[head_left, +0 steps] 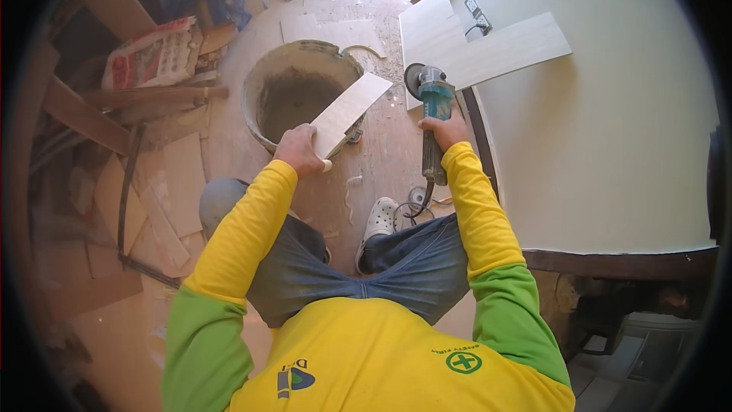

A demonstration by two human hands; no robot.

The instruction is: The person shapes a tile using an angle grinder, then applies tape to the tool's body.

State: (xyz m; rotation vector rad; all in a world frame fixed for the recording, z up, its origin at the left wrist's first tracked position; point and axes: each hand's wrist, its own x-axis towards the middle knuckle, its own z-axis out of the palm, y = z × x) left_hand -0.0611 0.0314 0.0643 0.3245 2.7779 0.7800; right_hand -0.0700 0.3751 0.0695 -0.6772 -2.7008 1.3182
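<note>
My left hand (302, 151) is closed on the near end of a narrow, pale tile strip (352, 113). The strip slants up to the right, over the rim of a round, mortar-stained bucket (263, 134). In my right hand (447, 130) is a teal and black angle grinder (435, 99), held upright with its fingers wrapped round the body. The grinder's disc (414, 80) points away from me at the upper left of the tool, a hand's breadth or so from the strip's far end. A dark cord (427, 197) hangs from the grinder's lower end.
Larger pale tiles (526, 50) lean by the right wall, below an outlet (476, 12). Left of the bucket are a printed sack (152, 54), wooden boards (88, 116) and several tile offcuts (183, 183). The cord coils near my white clog (381, 218). Flat tile pieces (347, 35) lie behind the bucket.
</note>
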